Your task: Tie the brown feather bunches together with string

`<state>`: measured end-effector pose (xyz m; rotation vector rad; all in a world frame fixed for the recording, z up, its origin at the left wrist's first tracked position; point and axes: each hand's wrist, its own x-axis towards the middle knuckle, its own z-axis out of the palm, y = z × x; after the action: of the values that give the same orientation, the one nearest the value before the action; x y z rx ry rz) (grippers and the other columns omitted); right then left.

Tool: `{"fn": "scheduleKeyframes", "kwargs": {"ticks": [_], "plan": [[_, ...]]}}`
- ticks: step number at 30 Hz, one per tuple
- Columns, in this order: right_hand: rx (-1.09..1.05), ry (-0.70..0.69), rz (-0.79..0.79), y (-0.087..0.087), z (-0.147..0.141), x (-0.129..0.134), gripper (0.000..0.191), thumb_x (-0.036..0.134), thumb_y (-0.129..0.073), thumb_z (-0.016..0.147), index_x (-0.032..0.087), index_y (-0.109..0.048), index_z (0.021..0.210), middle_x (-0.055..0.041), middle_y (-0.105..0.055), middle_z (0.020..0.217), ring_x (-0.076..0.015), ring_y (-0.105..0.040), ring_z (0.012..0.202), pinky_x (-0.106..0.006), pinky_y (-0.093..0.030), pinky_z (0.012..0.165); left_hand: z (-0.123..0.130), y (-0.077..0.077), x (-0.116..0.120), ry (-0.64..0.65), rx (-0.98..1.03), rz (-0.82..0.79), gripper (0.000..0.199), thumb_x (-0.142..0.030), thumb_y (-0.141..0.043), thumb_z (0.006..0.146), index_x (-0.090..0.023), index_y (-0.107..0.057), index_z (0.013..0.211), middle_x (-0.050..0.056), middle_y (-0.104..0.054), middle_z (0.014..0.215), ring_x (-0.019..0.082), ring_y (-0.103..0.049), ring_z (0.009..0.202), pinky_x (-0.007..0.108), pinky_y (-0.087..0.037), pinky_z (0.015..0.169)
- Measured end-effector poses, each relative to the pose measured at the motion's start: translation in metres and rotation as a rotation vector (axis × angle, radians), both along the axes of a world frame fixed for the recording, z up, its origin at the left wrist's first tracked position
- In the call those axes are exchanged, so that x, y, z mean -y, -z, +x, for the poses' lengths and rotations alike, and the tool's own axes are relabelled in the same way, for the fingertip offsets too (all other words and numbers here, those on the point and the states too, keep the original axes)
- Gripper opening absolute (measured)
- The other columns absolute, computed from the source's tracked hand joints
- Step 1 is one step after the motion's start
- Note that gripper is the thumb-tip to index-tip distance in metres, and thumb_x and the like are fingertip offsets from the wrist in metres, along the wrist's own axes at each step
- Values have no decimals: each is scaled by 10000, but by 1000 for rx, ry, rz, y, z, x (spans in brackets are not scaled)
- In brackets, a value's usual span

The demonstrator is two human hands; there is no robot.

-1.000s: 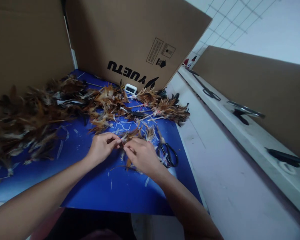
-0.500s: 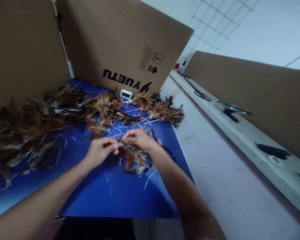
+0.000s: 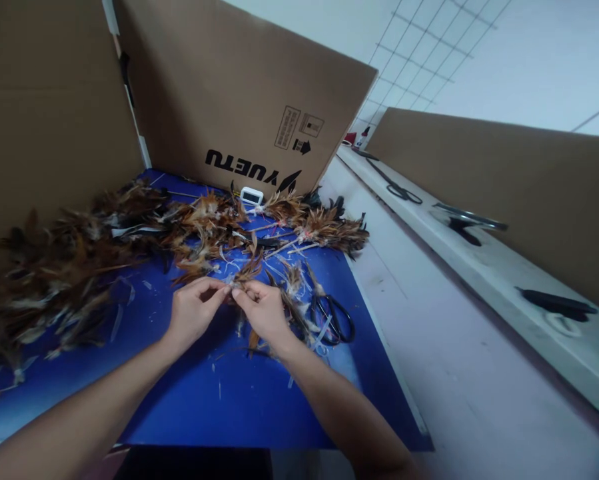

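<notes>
Over the blue table top (image 3: 179, 407), my left hand (image 3: 195, 308) and my right hand (image 3: 262, 312) meet with thumbs and fingertips pinched together. Between them is a small bunch of brown feathers (image 3: 248, 269), its pale quill end at the fingertips. Both hands are closed on it; the exact grip of each finger is hidden. Loose feathers (image 3: 294, 280) lie just beyond and under my right hand. To the right of that hand rest black-handled scissors (image 3: 334, 319), beside strips of clear plastic (image 3: 321, 339).
A long heap of brown feathers (image 3: 69, 267) covers the left and back. Tied feather bundles (image 3: 329, 227) lie at the back right, near a small white digital timer (image 3: 252, 195). Cardboard panels (image 3: 239, 87) stand behind. A ledge at right holds more scissors (image 3: 404, 193) and a black tool (image 3: 556, 302).
My right hand has moved down and turned, its fingers now against my left fingertips. The feather bunch points up and away. The scissors have come into fuller view.
</notes>
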<state>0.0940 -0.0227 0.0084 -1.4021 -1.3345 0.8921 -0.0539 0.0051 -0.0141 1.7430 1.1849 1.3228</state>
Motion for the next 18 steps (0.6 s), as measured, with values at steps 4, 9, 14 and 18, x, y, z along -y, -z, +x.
{"fn": "scheduleKeyframes", "kwargs": {"ticks": [4, 9, 14, 18], "plan": [[8, 51, 24, 4, -5, 3, 330, 386, -624, 776, 188, -475, 558, 81, -290, 529, -79, -265, 519, -240, -229, 500, 0, -2, 2, -61, -156, 288, 136, -244, -627, 849, -177, -706, 760, 28, -730, 777, 148, -673, 720, 245, -513, 691], [-39, 107, 17, 5, -7, 3, 387, 424, -656, 753, 193, -428, 542, 80, -284, 543, -79, -253, 530, -240, -229, 508, 1, -3, 5, -55, -249, 514, 98, -161, -611, 858, -161, -699, 814, 40, -734, 803, 138, -682, 732, 233, -534, 711], [-26, 108, 76, 5, -3, 3, 431, 368, -640, 750, 203, -329, 500, 70, -293, 538, -79, -278, 538, -239, -245, 519, 4, -2, 6, -51, -308, 666, 103, -122, -611, 859, -163, -704, 842, 41, -743, 812, 137, -700, 757, 221, -553, 739], [-59, 108, 34, 5, 0, 4, 432, 370, -650, 728, 205, -330, 489, 69, -284, 529, -77, -259, 531, -240, -230, 503, 4, 3, 6, -42, -367, 724, 113, -134, -604, 872, -166, -711, 861, 51, -747, 839, 139, -705, 775, 221, -562, 766]]}}
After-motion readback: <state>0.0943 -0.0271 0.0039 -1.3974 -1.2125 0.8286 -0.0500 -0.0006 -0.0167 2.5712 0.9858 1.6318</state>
